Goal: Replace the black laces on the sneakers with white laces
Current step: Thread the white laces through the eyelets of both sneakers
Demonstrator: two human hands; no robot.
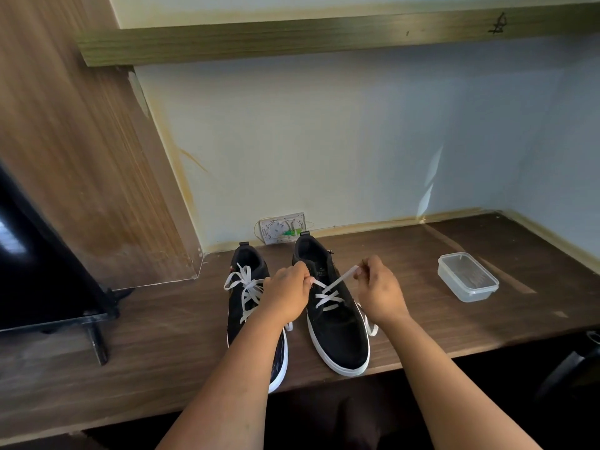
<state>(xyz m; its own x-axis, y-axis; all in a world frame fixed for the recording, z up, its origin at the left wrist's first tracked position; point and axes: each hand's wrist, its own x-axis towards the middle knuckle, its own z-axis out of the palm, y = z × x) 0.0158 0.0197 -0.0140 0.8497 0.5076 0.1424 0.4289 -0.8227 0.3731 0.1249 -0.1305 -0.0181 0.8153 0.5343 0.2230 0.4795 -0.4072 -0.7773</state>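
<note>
Fingers of the right hand (378,289) pinch one end of the white lace (337,282), drawn taut up and away from the right sneaker (337,336); fingers of the left hand (285,295) are curled at the other side of the eyelets, apparently gripping the other end. Both sneakers stand on the surface (454,316), toes toward the person; the left sneaker (250,274) is already laced white. Flat lace is light, limp and slippery: grip near the tip. Both forearms reach forward, wrists slightly raised
</note>
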